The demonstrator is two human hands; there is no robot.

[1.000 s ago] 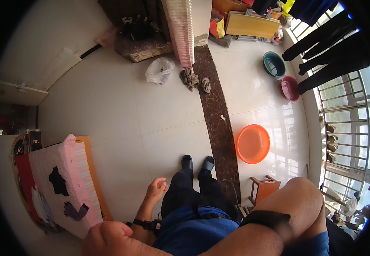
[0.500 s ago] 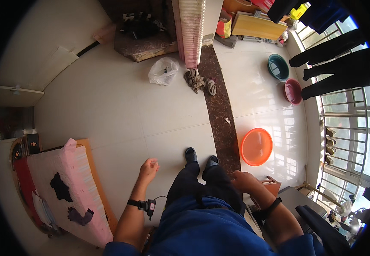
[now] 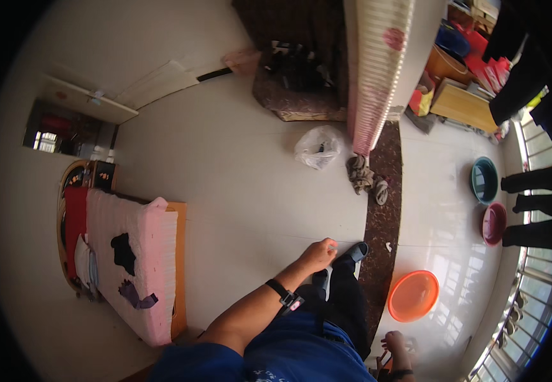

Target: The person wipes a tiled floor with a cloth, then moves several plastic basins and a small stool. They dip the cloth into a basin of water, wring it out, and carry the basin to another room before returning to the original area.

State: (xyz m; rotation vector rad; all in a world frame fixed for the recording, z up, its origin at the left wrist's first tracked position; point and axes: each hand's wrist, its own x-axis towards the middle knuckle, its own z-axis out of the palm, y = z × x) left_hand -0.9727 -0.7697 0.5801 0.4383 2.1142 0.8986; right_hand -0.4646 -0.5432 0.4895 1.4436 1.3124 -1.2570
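Note:
My left hand (image 3: 320,254) is out in front of my legs with its fingers loosely curled in and nothing seen in them. It hovers above the floor beside my slippers (image 3: 355,251). Low in the picture, my right hand (image 3: 395,342) hangs by my right leg, its fingers slightly bent and apart, with nothing visible in it. Closest to that hand is an orange plastic basin (image 3: 414,297) on the tiles. A dark strap with a small device (image 3: 286,297) sits on my left wrist.
A bed with a pink cover (image 3: 137,223) stands at left, dark garments on it. Ahead are a white plastic bag (image 3: 319,147), crumpled cloths (image 3: 360,175) and a curtain (image 3: 377,76). Green (image 3: 483,180) and pink (image 3: 494,224) basins stand at right, near hanging dark trousers (image 3: 533,204).
The view has swung left, so the room sits further right in it. My left hand has come across in front of my legs; my right hand sits lower. My feet have shifted in a step.

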